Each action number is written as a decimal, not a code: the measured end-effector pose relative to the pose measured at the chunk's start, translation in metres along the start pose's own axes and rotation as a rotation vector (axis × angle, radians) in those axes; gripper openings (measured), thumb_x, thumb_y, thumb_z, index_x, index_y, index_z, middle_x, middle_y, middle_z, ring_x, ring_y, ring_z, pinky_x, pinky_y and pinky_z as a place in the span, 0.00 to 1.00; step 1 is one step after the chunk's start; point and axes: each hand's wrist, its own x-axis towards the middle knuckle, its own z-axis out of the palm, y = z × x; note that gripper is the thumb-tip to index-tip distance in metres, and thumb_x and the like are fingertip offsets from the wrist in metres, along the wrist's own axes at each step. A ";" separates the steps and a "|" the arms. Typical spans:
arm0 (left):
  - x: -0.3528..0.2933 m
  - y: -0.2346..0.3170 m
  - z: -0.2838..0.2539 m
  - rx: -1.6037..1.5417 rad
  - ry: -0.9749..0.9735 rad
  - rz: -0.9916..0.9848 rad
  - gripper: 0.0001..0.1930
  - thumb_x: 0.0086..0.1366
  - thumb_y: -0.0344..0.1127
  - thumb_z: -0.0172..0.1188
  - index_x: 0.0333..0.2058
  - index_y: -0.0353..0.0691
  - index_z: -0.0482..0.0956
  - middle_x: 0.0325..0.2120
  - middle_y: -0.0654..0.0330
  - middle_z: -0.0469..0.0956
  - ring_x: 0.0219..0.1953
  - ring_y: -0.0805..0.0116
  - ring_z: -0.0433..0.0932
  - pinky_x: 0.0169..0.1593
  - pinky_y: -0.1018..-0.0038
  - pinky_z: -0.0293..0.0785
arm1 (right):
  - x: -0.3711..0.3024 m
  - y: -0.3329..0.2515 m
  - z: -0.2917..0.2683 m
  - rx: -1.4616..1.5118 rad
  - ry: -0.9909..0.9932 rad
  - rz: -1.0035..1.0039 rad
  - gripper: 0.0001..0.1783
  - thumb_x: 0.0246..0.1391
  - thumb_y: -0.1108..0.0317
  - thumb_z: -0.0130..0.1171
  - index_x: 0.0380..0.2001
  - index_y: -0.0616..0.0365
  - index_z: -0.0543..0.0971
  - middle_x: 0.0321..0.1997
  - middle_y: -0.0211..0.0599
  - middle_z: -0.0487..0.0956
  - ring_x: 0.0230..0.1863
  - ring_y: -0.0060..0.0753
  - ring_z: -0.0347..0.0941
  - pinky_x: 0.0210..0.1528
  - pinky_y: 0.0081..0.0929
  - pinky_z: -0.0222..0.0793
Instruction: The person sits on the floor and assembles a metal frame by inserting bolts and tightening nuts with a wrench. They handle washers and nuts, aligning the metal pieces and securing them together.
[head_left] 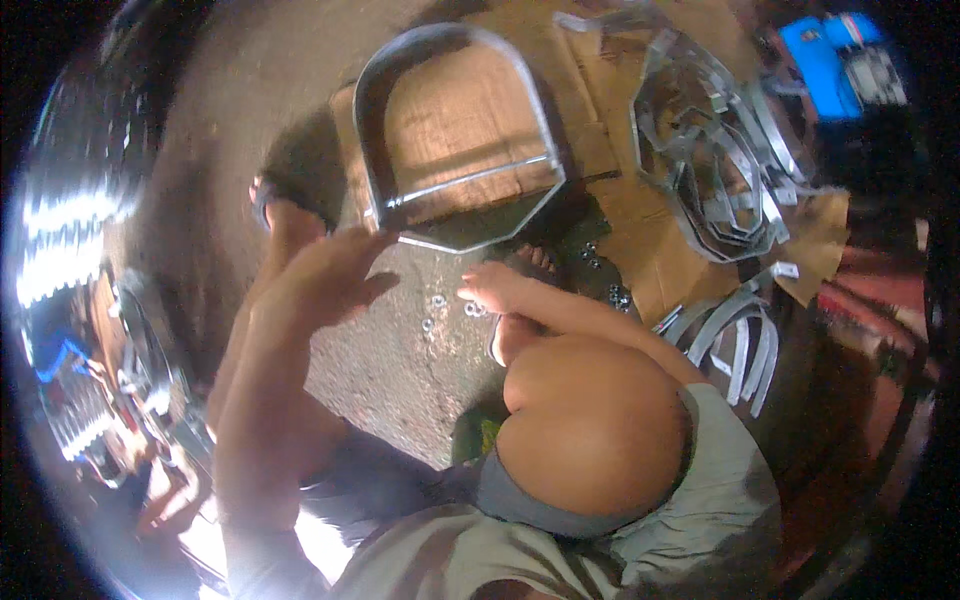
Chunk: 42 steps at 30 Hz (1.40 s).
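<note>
A metal strap frame (pixel 545 120), rounded at the far end and angled at the near end, rests on cardboard in front of me. A thin threaded rod (pixel 470 178) crosses it from side to side. My left hand (pixel 335 280) reaches to the rod's left end at the frame's near left corner. Its fingertips touch or nearly touch the metal, and the thumb stands apart. My right hand (pixel 492 287) is low over the floor by my foot, its fingertips drawn together; what they hold, if anything, is too small to tell. Loose nuts (pixel 474 310) lie just below it.
More nuts (pixel 620 297) lie right of my foot. A pile of bent metal straps (pixel 700 150) sits on a cardboard sheet (pixel 610 225) at right, with curved strips (pixel 745 345) nearer me. A blue object (pixel 815 70) stands far right. Metal clutter (pixel 150 340) lines the left.
</note>
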 end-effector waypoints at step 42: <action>-0.030 -0.055 0.009 -0.323 -0.231 -0.425 0.26 0.64 0.39 0.62 0.60 0.44 0.70 0.54 0.49 0.74 0.48 0.50 0.79 0.50 0.61 0.76 | -0.039 0.177 -0.087 0.555 1.190 1.124 0.22 0.55 0.53 0.65 0.41 0.62 0.84 0.34 0.48 0.84 0.35 0.42 0.80 0.42 0.36 0.73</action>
